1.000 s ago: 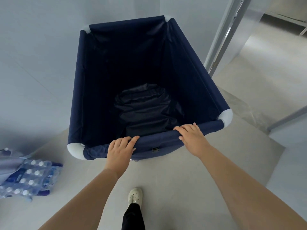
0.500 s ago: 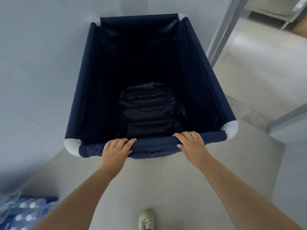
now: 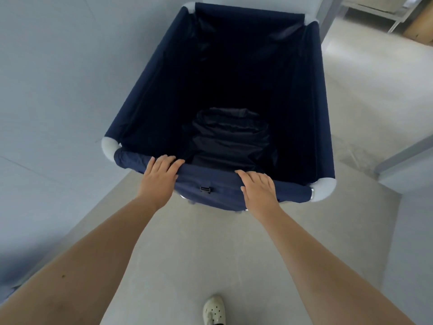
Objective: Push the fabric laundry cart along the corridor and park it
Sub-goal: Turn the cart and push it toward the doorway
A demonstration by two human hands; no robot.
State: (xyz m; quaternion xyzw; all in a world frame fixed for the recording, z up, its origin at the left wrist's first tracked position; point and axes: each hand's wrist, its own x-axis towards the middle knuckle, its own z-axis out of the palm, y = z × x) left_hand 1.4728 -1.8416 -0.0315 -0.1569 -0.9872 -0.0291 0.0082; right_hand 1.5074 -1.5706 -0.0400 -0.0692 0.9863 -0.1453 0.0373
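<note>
Hands gripping the near rim of the cart (image 3: 150,95).
Left hand (image 3: 159,175) and right hand (image 3: 259,187) are curling their fingers over the navy rim, well apart. Cart is standing on the floor (image 3: 199,242) just beside the left wall (image 3: 58,78), a dark bundle (image 3: 230,134) lying inside.

Both bare arms reach forward, nearly straight. The left hand (image 3: 161,175) and right hand (image 3: 259,188) lie palm-down, fingers curled over forward, thumbs tucked inward.
</note>
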